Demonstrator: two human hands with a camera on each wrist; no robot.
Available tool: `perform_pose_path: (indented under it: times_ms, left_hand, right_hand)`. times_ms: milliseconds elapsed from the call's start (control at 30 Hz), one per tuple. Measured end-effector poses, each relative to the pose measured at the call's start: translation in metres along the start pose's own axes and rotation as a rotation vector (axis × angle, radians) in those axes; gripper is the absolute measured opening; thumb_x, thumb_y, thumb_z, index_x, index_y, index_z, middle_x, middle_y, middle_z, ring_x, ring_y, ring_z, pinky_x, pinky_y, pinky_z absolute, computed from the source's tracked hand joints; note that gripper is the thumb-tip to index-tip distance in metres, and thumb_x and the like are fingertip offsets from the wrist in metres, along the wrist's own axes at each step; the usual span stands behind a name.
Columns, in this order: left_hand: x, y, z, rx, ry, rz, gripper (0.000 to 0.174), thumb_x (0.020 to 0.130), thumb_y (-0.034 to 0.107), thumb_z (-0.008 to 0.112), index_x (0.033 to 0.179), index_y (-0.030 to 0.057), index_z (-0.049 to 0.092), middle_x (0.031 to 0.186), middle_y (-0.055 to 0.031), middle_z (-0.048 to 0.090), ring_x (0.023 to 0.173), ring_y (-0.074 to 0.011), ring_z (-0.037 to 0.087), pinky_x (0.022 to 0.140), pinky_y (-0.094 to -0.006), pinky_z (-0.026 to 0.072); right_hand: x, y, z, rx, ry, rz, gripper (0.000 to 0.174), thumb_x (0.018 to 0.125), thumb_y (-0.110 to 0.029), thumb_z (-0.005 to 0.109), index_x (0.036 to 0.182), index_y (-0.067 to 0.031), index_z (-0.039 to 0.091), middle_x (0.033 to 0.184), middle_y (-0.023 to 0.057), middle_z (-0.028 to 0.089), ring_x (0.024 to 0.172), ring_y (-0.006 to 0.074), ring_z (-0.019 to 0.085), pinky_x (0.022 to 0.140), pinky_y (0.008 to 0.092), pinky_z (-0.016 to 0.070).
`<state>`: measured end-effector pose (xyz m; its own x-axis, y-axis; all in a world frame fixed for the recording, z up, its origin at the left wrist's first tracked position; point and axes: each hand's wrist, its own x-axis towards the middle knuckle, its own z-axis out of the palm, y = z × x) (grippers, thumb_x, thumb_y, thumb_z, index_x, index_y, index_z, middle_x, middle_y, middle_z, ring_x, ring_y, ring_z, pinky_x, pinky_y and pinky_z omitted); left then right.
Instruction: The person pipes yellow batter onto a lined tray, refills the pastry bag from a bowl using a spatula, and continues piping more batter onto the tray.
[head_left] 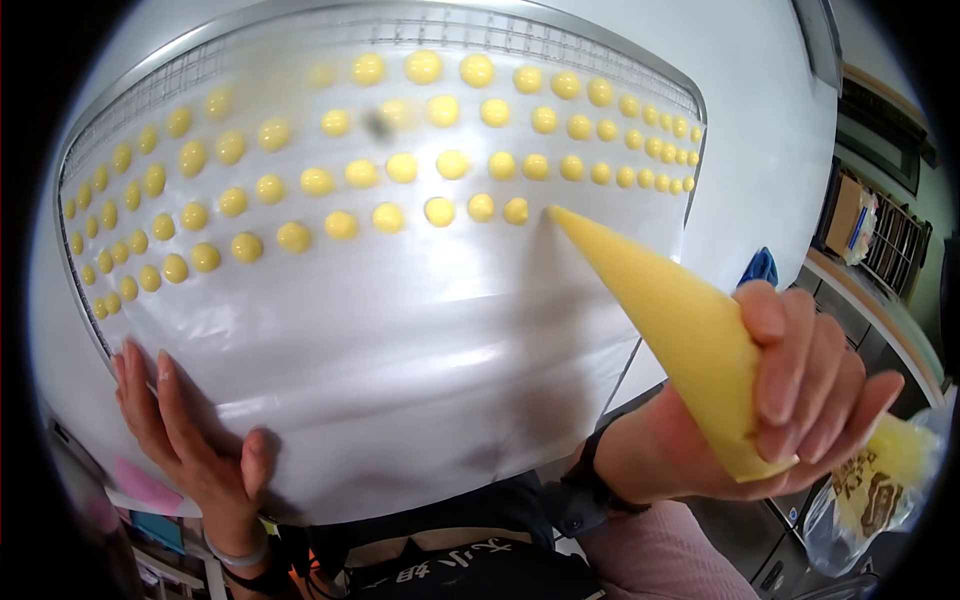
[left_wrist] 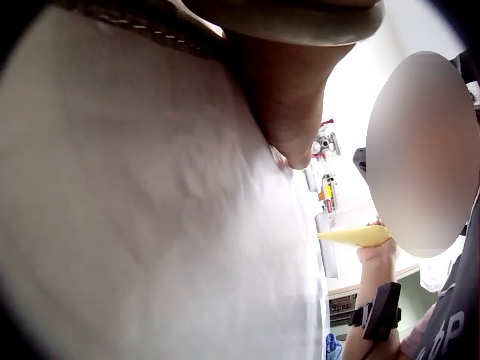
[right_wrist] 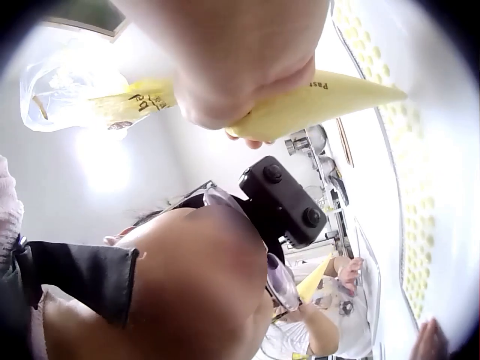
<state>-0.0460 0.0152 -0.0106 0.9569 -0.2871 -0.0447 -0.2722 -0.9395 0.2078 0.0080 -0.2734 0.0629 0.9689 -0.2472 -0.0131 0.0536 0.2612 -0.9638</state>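
Note:
My right hand (head_left: 810, 375) grips a yellow-filled piping bag (head_left: 660, 300) around its upper part. The bag slants down to the left, its tip just right of the last yellow dollop (head_left: 516, 210) in the nearest row. Several rows of round, glossy dollops (head_left: 453, 164) cover the far part of a white baking sheet liner (head_left: 380, 340). Above the hand, the bag's twisted end (head_left: 880, 475) trails in clear, printed plastic. At the near left corner, my left hand (head_left: 190, 425) rests on the liner with fingers extended. In the right wrist view, the bag (right_wrist: 322, 105) tapers towards the dollops.
A wire rack (head_left: 450, 35) shows beneath the liner's far edge, inside a metal rim (head_left: 560, 20). On the right stand a counter edge (head_left: 885, 310) and a rack of dark items (head_left: 885, 245). Another person (right_wrist: 315, 330) holding a yellow cone-shaped bag (right_wrist: 313, 281) appears in the right wrist view.

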Motion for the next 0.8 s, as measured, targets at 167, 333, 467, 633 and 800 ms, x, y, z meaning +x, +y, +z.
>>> perform_pose_path:
  times_ms: [167,333,467,633,800]
  left_hand:
    - [0.0,0.003,-0.001,0.02,-0.022,-0.015,0.064,0.084,0.049,0.041,0.126,0.001,0.038,0.133,-0.0216,0.031,0.124,-0.039,0.031,0.101,-0.053,0.0212]
    - [-0.003,0.002,0.001,0.005,-0.017,-0.032,0.066,0.083,0.05,0.041,0.127,0.0007,0.037,0.133,-0.021,0.031,0.124,-0.039,0.03,0.101,-0.0524,0.0211]
    - [-0.003,0.001,0.002,0.031,-0.024,-0.023,0.066,0.083,0.05,0.04,0.127,0.0003,0.037,0.134,-0.0209,0.03,0.125,-0.0393,0.029,0.102,-0.052,0.0213]
    - [-0.002,0.002,0.003,0.022,-0.017,-0.028,0.065,0.084,0.049,0.038,0.127,0.0003,0.037,0.134,-0.021,0.03,0.125,-0.0389,0.029,0.101,-0.0521,0.0219]
    - [-0.002,0.002,0.004,0.015,0.002,-0.02,0.065,0.083,0.049,0.039,0.127,-0.0002,0.037,0.134,-0.0212,0.029,0.125,-0.0385,0.029,0.101,-0.0518,0.0222]
  right_hand:
    - [0.002,-0.001,-0.004,-0.006,-0.01,0.023,0.051,0.094,-0.032,0.028,0.045,-0.0197,0.038,0.048,-0.0045,0.042,0.056,0.0069,0.046,0.079,0.0281,0.0381]
    - [0.0,-0.007,-0.014,0.022,0.011,-0.027,0.051,0.094,-0.032,0.028,0.046,-0.0198,0.038,0.049,-0.0046,0.043,0.056,0.0072,0.047,0.079,0.0284,0.0383]
    - [0.004,0.0,-0.018,-0.044,0.004,-0.005,0.052,0.094,-0.034,0.028,0.045,-0.0202,0.036,0.049,-0.0046,0.044,0.057,0.008,0.047,0.079,0.0284,0.038]
    - [0.0,-0.008,-0.025,0.018,0.05,-0.061,0.052,0.094,-0.032,0.028,0.045,-0.0195,0.038,0.049,-0.0037,0.044,0.057,0.0089,0.047,0.078,0.0292,0.0387]
    - [0.005,-0.003,-0.036,-0.044,0.007,-0.023,0.053,0.094,-0.033,0.028,0.044,-0.0189,0.039,0.048,-0.0034,0.044,0.057,0.009,0.047,0.078,0.0292,0.0389]
